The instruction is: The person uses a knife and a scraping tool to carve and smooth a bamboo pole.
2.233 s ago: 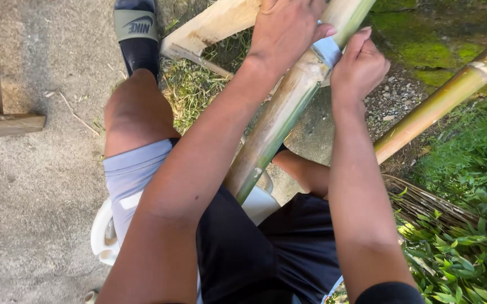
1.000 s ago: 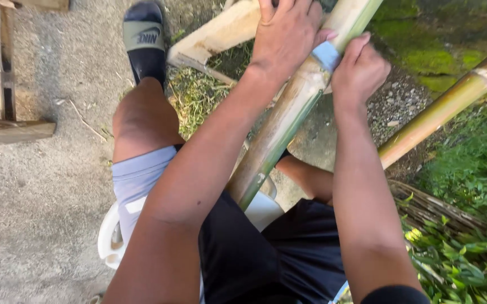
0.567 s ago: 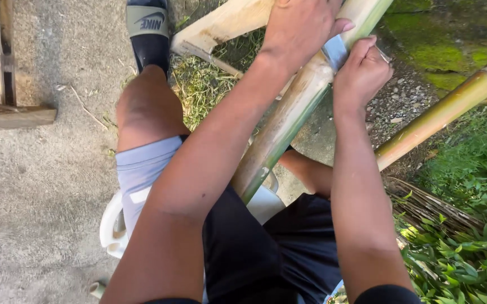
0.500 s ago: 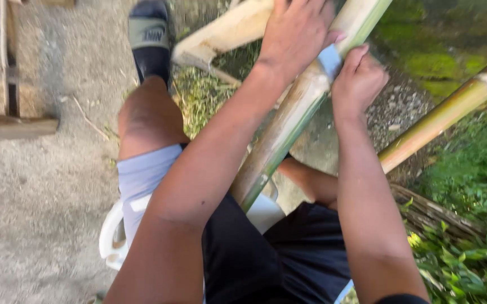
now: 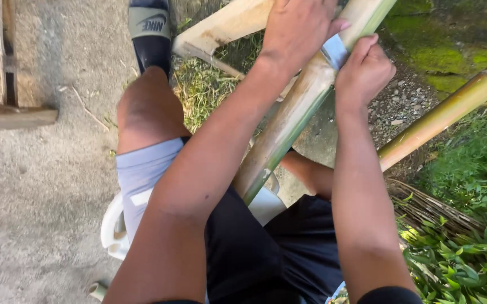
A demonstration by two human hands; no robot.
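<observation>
Two hands: both work on one bamboo pole, close together near the top edge.
Far left: wooden frame (image 5: 12, 115) lies on bare concrete ground (image 5: 40, 214), with open room between it and the knee.
Seat: white plastic chair (image 5: 114, 228) shows under the thigh, its rim at the concrete.
Foot: dark slide sandal (image 5: 150, 34) rests beside a pale wooden plank (image 5: 221, 28).
Left hand (image 5: 299, 31): fingers curled over the bamboo pole (image 5: 288, 126), pressing it down.
Right hand (image 5: 364, 73): closed in a fist on a flat metal blade (image 5: 334, 52), set against the pole's surface.
Pole: slants from lap to top edge.
Right: second bamboo pole (image 5: 446, 110) lies apart, over gravel and grass.
</observation>
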